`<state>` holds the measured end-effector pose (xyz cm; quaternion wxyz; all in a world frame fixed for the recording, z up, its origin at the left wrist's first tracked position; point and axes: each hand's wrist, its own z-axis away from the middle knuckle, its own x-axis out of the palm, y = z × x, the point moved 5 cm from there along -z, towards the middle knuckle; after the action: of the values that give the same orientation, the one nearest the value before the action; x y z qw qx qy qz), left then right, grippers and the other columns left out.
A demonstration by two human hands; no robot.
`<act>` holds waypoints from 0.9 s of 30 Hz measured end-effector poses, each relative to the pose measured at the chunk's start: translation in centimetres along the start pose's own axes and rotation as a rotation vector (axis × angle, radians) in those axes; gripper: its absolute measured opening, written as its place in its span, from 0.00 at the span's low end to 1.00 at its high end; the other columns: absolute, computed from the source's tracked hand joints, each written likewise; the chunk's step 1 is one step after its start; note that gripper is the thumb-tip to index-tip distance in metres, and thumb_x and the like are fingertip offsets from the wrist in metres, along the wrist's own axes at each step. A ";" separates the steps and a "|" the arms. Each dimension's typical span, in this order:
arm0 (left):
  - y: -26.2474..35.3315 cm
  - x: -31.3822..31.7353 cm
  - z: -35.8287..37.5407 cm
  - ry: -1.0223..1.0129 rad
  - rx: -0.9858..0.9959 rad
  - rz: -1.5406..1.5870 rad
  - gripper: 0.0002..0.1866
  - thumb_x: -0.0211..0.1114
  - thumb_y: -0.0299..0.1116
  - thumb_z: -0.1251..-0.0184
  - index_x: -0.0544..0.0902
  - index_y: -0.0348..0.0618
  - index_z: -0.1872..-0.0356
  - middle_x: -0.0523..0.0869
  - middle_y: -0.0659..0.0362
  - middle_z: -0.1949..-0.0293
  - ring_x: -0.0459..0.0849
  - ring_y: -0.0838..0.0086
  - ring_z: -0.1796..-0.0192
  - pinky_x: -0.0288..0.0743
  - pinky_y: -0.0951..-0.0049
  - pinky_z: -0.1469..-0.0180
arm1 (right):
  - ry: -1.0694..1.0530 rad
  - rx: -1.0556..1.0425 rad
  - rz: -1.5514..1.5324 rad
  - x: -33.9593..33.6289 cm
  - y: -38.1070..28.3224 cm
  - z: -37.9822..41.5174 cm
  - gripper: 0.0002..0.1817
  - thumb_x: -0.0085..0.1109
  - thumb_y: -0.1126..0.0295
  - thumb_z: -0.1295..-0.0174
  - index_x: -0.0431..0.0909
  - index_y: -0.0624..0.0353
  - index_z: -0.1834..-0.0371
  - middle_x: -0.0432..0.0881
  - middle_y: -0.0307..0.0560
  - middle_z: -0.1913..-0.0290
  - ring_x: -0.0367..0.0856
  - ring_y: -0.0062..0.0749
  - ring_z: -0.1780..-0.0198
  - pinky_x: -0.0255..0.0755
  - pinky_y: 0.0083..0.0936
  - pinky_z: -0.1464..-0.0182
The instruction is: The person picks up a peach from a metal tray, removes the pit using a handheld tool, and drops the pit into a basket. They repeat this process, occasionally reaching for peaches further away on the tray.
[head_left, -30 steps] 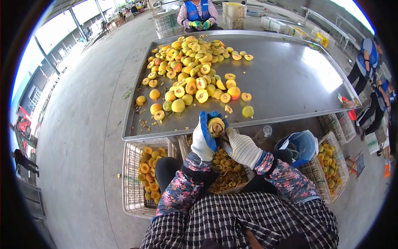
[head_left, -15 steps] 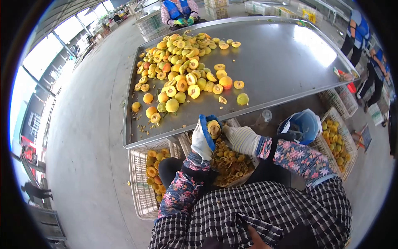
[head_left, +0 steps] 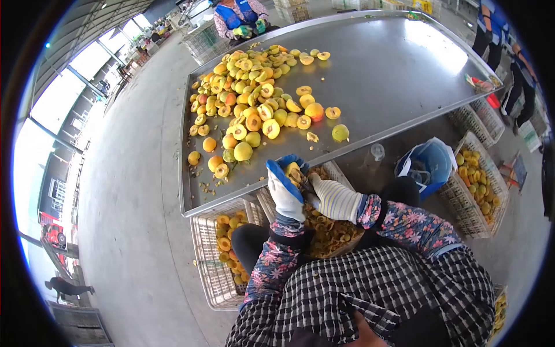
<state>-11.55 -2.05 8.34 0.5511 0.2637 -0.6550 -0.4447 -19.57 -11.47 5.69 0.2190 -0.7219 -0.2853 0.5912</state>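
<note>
My left hand, in a white glove with a blue coated palm, is wrapped round a yellow peach that shows a brownish cut side. Close against that fruit is my right hand, in a striped white knit glove, its fingers closed. A dark, thin shape shows at its fingertips, too small to name. Below both hands, between my knees, stands a crate holding peach peelings and scraps. A large pile of whole and halved peaches lies on the metal table in front of me.
A white crate of peach halves stands at my left. To the right are a blue bucket, a clear plastic cup and another crate of peaches. Across the table sits a person in gloves; others stand at right.
The view has shifted slightly. My left hand has tilted the peach, and my right fingers have come in closer against it.
</note>
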 end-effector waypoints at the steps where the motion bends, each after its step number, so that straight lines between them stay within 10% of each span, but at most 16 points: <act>1: 0.0 -0.1 0.1 -0.020 -0.060 -0.011 0.32 0.42 0.59 0.20 0.77 0.34 0.51 0.82 0.52 0.56 0.84 0.64 0.55 0.81 0.63 0.47 | -0.073 0.031 0.014 -1.4 -0.9 0.0 0.18 0.52 0.67 0.32 0.68 0.73 0.47 0.81 0.59 0.67 0.82 0.53 0.67 0.76 0.38 0.64; 15: -1.0 -1.6 -0.9 -0.026 -0.119 -0.202 0.36 0.44 0.64 0.23 0.81 0.35 0.58 0.83 0.55 0.64 0.83 0.70 0.64 0.81 0.69 0.58 | -0.276 0.002 0.015 -1.6 -2.2 0.5 0.14 0.42 0.68 0.28 0.73 0.61 0.46 0.78 0.57 0.63 0.80 0.50 0.64 0.71 0.35 0.53; 18: -1.7 -2.4 -1.6 -0.191 -0.263 -0.246 0.35 0.43 0.63 0.22 0.80 0.35 0.54 0.83 0.53 0.60 0.84 0.68 0.59 0.80 0.67 0.52 | -0.163 0.119 -0.414 1.4 0.4 0.3 0.14 0.52 0.63 0.29 0.70 0.61 0.48 0.77 0.51 0.72 0.80 0.43 0.72 0.74 0.36 0.66; 23: 1.5 0.6 0.3 -0.171 0.370 -0.303 0.33 0.41 0.59 0.20 0.77 0.33 0.51 0.82 0.51 0.51 0.82 0.63 0.50 0.75 0.61 0.39 | -0.345 0.470 -1.229 -0.8 -2.3 0.4 0.14 0.54 0.55 0.27 0.69 0.53 0.55 0.74 0.36 0.76 0.73 0.21 0.86 0.66 0.19 0.87; 27: -0.4 -1.4 -1.0 -0.160 0.311 -0.123 0.32 0.40 0.58 0.19 0.77 0.34 0.59 0.83 0.48 0.54 0.83 0.60 0.50 0.76 0.56 0.39 | -0.277 0.462 -1.002 -0.2 -2.7 0.2 0.20 0.53 0.57 0.27 0.67 0.64 0.47 0.76 0.43 0.77 0.76 0.29 0.85 0.69 0.27 0.86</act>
<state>-10.33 -1.33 7.32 0.4216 0.3488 -0.7403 -0.3906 -20.22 -9.58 7.58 0.5857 -0.3474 -0.4822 0.5511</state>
